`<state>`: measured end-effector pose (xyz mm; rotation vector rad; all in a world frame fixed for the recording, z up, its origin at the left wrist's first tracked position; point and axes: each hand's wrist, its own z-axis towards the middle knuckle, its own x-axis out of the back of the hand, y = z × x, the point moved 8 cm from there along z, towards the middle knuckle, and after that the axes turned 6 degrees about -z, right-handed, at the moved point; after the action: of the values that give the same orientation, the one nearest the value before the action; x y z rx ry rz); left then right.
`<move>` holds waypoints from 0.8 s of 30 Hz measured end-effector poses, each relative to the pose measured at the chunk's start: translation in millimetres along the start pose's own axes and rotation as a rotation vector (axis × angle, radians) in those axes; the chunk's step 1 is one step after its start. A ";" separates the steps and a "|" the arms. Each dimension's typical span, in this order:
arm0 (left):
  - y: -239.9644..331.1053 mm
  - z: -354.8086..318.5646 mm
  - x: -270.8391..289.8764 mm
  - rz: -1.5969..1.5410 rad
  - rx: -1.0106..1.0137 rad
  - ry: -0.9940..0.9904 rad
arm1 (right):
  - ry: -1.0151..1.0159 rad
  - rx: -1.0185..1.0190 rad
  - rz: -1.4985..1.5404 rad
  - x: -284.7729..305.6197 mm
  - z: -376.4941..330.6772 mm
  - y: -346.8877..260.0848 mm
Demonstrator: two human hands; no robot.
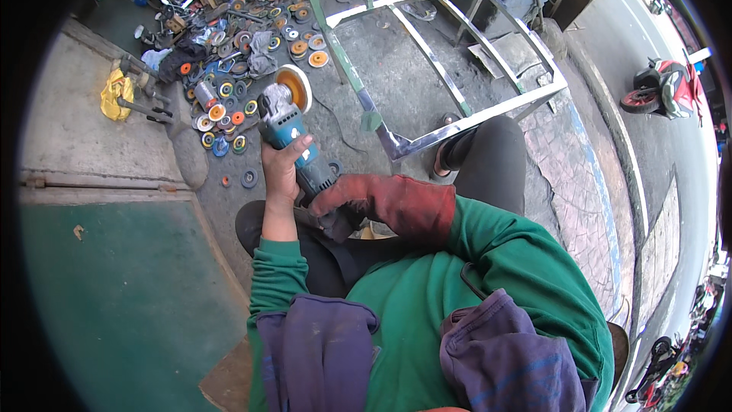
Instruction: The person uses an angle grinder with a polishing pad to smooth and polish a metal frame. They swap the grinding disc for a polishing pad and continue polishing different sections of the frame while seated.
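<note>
A teal and grey angle grinder (pixel 287 128) is held above my lap, its head tilted up and away from me. My bare left hand (pixel 280 169) wraps round the middle of its body, thumb across the top. In a worn red work glove, my right hand (pixel 341 202) closes on the rear end of the grinder; part of its fingers is hidden. A white and orange polishing disc (pixel 299 90) is fitted to the grinder's head and stands apart from the metal. To the right of it lies a shiny metal tube frame (pixel 499 112) with several parallel bars.
Many used discs and wheels (pixel 236 118) litter the ground at the far left. A yellow cloth or bag (pixel 117 95) lies on a concrete ledge (pixel 84 137). A green panel (pixel 114 282) is at near left. A red motorcycle (pixel 671 88) stands along the road at right.
</note>
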<state>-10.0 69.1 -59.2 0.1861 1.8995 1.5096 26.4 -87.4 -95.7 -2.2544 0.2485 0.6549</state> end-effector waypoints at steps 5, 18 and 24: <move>-24.2 21.3 19.7 -0.220 0.127 0.071 | 0.131 -0.035 -0.117 12.4 -19.1 -18.7; -30.4 20.7 66.1 -0.385 0.140 0.260 | 1.208 0.454 -1.369 108.4 -69.4 -115.7; -11.3 7.0 36.2 -0.082 -0.049 0.243 | 1.206 0.535 -0.516 121.5 -109.5 -122.1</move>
<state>-29.6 89.6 -85.3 -0.1016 2.0279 1.5800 216.0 -79.3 -20.5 -1.7854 0.3332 -0.9815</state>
